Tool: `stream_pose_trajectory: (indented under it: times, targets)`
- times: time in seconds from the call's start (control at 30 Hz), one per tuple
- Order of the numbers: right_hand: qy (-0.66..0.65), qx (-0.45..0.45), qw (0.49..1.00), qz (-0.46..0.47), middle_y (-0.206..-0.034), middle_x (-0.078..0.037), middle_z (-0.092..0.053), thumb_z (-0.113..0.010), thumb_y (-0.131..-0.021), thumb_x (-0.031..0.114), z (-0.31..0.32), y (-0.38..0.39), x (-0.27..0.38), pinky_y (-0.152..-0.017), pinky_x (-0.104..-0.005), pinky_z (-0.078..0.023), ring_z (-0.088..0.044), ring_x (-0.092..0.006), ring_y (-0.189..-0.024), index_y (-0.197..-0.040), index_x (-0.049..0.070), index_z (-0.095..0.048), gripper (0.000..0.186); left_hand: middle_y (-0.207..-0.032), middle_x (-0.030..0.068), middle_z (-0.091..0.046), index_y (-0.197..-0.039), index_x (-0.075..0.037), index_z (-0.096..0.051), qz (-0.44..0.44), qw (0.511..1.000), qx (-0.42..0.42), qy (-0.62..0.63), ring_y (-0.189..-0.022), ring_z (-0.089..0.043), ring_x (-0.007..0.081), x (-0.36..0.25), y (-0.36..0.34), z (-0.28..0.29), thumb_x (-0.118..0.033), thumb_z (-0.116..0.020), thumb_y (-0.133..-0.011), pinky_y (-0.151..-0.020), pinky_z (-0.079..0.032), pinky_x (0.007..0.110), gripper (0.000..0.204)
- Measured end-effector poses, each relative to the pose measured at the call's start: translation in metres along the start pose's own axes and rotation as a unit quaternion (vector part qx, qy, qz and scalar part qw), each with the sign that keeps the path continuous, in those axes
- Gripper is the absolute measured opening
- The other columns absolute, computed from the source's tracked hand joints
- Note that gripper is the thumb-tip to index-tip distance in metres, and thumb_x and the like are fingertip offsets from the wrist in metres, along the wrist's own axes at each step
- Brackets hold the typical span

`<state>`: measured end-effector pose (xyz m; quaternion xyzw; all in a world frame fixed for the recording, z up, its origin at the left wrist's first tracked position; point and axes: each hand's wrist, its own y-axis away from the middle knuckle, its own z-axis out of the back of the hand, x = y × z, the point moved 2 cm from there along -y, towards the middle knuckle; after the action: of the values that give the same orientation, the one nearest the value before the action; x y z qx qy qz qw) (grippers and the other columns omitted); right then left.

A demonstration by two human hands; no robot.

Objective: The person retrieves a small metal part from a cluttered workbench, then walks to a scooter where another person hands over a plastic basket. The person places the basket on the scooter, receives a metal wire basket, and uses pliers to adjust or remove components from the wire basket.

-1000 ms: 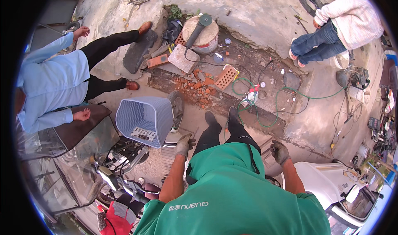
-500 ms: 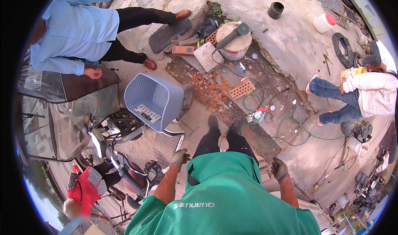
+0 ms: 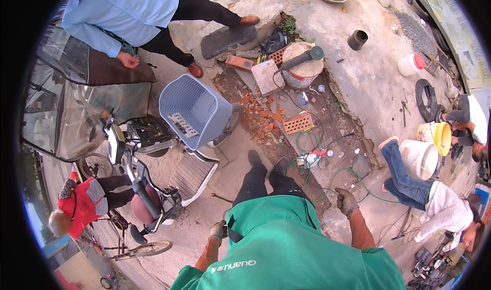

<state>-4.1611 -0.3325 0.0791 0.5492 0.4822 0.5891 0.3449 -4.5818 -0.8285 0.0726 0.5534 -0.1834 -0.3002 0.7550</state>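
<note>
We stand over a dug-up strip of ground, both gloved hands hanging free at our sides.

Our left hand [image 3: 218,232] hangs beside our hip with its fingers curled loosely inward, grasping nothing; nearest to it is the scooter [image 3: 148,187] with the blue-grey basket [image 3: 194,111] on its front. Our right hand [image 3: 346,202] is also gloved, its fingers bent into a loose fist around nothing we can make out. Just ahead of it a green hose [image 3: 327,185] loops across the broken ground, near a red perforated brick [image 3: 298,123] and a scatter of brick rubble [image 3: 258,118]. Farther off, an angle grinder [image 3: 302,60] rests on top of a round drum [image 3: 303,67]. A person in a light blue shirt [image 3: 117,11] stands to our left, and another in jeans [image 3: 409,182] crouches to our right beside a white bucket [image 3: 419,158].
</note>
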Motion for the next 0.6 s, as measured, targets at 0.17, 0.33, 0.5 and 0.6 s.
stream_pose_trajectory:
  times: [0.17, 0.33, 0.5, 0.6]
  targets:
    - [0.017, 0.027, 0.999, 0.005, -0.073, 0.002, -0.050, -0.061, -0.099, 0.021, -0.029, 0.001, 0.015, -0.046, -0.0263, -0.033, -0.041, -0.0102, -0.053, -0.127, 0.004, -0.065, 0.033, -0.085, 0.0054, -0.069, -0.116, -0.010, -0.067, -0.035, 0.998, 0.044, 0.004, -0.068, -0.065, 0.0205, -0.012, 0.001, -0.009, -0.038, -0.061, -0.099, -0.066, -0.056, 0.040, 0.033]
    - [-0.008, 0.053, 0.999, -0.007, -0.076, -0.001, -0.055, -0.058, -0.101, 0.016, -0.037, 0.001, -0.004, -0.049, -0.0286, -0.040, -0.048, -0.0139, -0.057, -0.130, 0.004, -0.061, 0.031, -0.088, 0.0070, -0.071, -0.125, -0.009, -0.065, -0.056, 0.997, 0.059, 0.019, -0.073, -0.069, 0.0214, -0.048, -0.001, -0.015, -0.037, -0.061, -0.100, -0.068, -0.057, 0.037, 0.038]
    - [-0.073, 0.033, 0.995, -0.059, -0.087, -0.005, -0.065, -0.054, -0.099, 0.008, -0.024, 0.002, -0.023, -0.053, -0.0308, -0.047, -0.059, -0.0180, -0.064, -0.133, 0.004, -0.059, 0.034, -0.097, 0.0106, -0.074, -0.128, -0.005, -0.064, -0.094, 0.994, 0.062, 0.012, -0.078, -0.070, 0.0206, -0.094, 0.010, -0.031, -0.035, -0.063, -0.099, -0.068, -0.056, 0.036, 0.042]
    - [-0.075, 0.024, 0.995, -0.054, -0.094, -0.006, -0.067, -0.054, -0.096, 0.004, -0.020, 0.002, -0.023, -0.054, -0.0285, -0.046, -0.061, -0.0177, -0.066, -0.134, 0.005, -0.058, 0.038, -0.102, 0.0111, -0.074, -0.137, -0.003, -0.062, -0.173, 0.984, 0.049, -0.015, -0.082, -0.069, 0.0185, -0.146, 0.034, -0.058, -0.034, -0.062, -0.100, -0.069, -0.056, 0.034, 0.048]
